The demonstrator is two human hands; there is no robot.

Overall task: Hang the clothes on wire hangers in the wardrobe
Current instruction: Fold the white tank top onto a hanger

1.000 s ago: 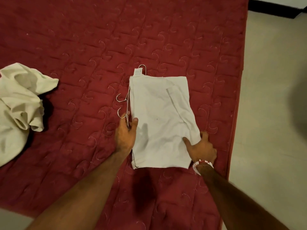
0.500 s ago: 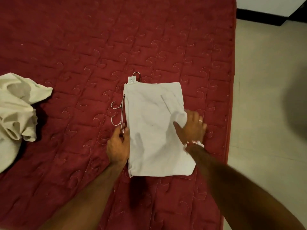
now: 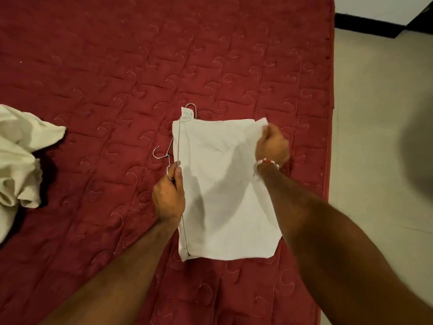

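Note:
A folded white garment (image 3: 222, 195) lies flat on the red quilted bed (image 3: 140, 66), a small label at its top left corner. Wire hangers (image 3: 179, 146) run along its left edge, hooks pointing left and one hook showing above the label. My left hand (image 3: 169, 195) is closed on the hangers' wire beside the cloth. At the cloth's top right corner, my right hand (image 3: 271, 146) pinches and lifts the fabric; a beaded bracelet circles that wrist.
A crumpled cream garment (image 3: 21, 156) lies at the bed's left. The bed's right edge (image 3: 329, 113) meets a pale tiled floor (image 3: 375, 137). A dark skirting strip (image 3: 365, 24) runs along the far wall.
My right hand moved from the cloth's lower right edge up to its top right corner and pinched it. My left hand closed around the hanger wire. The view shifted slightly.

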